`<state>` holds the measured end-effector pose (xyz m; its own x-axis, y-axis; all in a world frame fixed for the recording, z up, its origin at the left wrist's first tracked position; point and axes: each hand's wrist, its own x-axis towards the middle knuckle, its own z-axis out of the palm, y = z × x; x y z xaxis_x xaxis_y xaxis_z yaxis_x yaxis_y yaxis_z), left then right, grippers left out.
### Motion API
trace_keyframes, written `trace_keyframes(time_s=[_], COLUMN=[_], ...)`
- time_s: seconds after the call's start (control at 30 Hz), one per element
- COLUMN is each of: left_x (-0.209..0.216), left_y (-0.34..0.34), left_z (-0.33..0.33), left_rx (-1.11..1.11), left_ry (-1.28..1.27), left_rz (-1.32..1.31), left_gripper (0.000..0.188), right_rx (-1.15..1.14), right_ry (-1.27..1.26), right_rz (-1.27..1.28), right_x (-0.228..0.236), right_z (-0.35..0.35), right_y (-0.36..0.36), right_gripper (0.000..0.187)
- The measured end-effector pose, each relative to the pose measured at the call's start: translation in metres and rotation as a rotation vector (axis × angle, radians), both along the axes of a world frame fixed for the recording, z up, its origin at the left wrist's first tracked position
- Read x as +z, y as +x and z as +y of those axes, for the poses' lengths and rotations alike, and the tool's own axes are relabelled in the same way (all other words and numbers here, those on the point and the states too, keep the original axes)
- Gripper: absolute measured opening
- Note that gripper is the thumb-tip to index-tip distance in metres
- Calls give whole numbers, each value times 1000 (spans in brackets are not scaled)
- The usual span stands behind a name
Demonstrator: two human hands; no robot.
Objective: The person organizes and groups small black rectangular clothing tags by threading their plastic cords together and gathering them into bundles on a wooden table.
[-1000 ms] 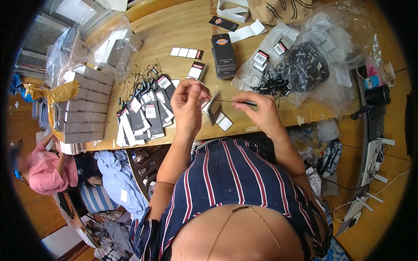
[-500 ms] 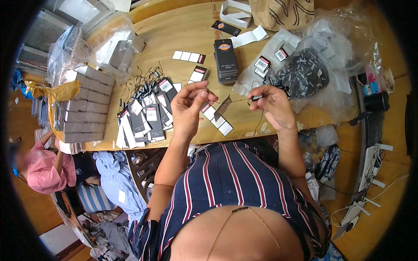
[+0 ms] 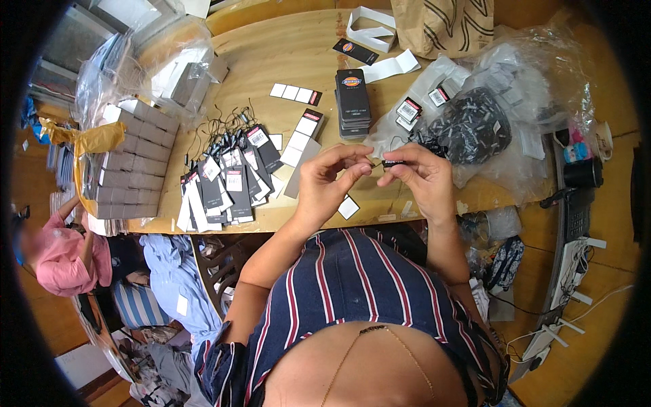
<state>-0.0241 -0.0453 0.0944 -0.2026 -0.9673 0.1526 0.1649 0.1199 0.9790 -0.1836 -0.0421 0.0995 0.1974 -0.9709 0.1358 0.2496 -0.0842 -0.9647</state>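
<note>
Both hands pinch 1 small black plastic tag fastener (image 3: 392, 163) above the wooden bench's (image 3: 271, 54) near edge.
Left hand (image 3: 329, 180) nips its thin black string; right hand (image 3: 420, 178) grips its body, beside a clear plastic bag (image 3: 515, 95).

Table (image 3: 285, 61): warm yellow-brown wood.
Small tag (image 3: 395, 163), pinched between both hands: black.
Stack of tags (image 3: 353, 102) behind it: black, each with an orange-and-white mark near the top.
Spread of strung tags (image 3: 230, 178) at left: black and white mixed, on black cords.
Loose cards (image 3: 293, 91): white, one with a black and red end.
Shirt (image 3: 352, 298): navy with red and white stripes.
Paper bag (image 3: 444, 24): brown with black lines.
Boxes (image 3: 125, 166) at left: grey.
Other person's top (image 3: 64, 261): pink.
</note>
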Motion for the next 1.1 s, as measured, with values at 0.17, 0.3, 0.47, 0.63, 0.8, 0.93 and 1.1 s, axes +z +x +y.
trace_keyframes(time_s=[0.17, 0.3, 0.47, 0.63, 0.8, 0.93, 1.1], left_x=[3, 5, 7, 10, 12, 12, 12], left_y=[-5, -4, 0, 1, 4, 10, 26], left_z=[0, 0, -1, -1, 0, -2, -17], left_rx=[31, 29, 26, -3, -16, -46, -218], left_ry=[-48, -153, -181, -198, -193, -199, -161], left_rz=[-29, -170, -241, -276, -291, -298, -199], left_gripper=[29, 31, 32, 33, 33, 37, 46], right_rx=[-55, -89, -69, -69, -64, -61, 15], right_ry=[-85, -104, -72, -38, -35, -62, 22], right_rz=[182, 263, 331, 309, 320, 379, 393], right_x=[1, 3, 7, 7, 8, 11, 11], right_z=[0, 0, 0, 2, 3, 4, 6], right_y=[-1, 0, -3, -1, 1, 5, 10], right_gripper=[11, 10, 9, 8, 8, 8, 7])
